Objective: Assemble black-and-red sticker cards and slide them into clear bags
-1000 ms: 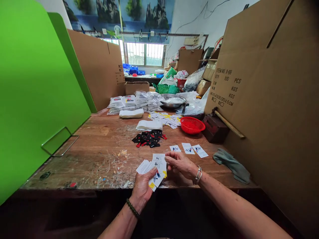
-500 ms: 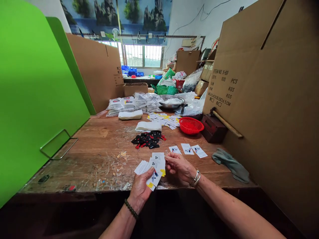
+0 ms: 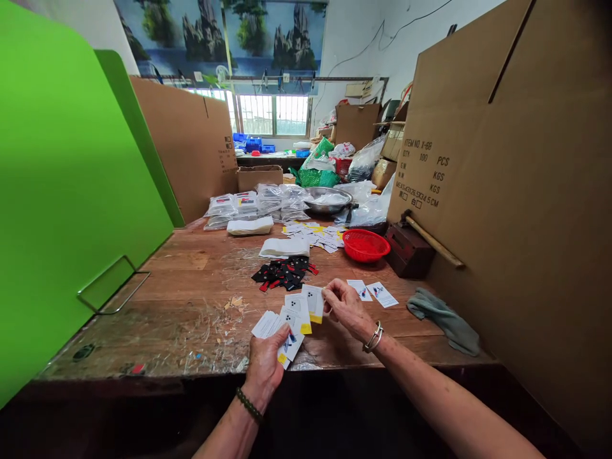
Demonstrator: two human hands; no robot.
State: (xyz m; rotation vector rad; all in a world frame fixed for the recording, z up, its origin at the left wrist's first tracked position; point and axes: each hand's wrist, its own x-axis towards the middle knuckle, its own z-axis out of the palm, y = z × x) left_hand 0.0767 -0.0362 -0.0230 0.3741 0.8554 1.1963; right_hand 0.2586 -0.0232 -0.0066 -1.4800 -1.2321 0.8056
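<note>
My left hand (image 3: 268, 358) is closed on a fanned stack of printed cards (image 3: 292, 341), its thumb pressing on top. Some of these cards are white with yellow ends and small dark pictures. Between the fingertips of my right hand (image 3: 348, 308) is the edge of one white and yellow card (image 3: 312, 302), held just beyond the upper right of the fan. Two printed cards (image 3: 382, 294) lie on the table right of my right hand. Just past the cards in my hands lies a pile of small black and red pieces (image 3: 283, 273).
A white paper stack (image 3: 285, 247) and scattered yellow and white cards (image 3: 321, 234) lie farther back. At right are a red basket (image 3: 366, 245), a dark box (image 3: 410, 250) with a hammer (image 3: 435, 241), and a grey cloth (image 3: 444, 319). Cardboard (image 3: 516, 191) and green panels (image 3: 81, 191) flank the table.
My right hand has moved slightly up and right, drawing a card out from the fan. The fan in my left hand is more spread and has shifted a little left.
</note>
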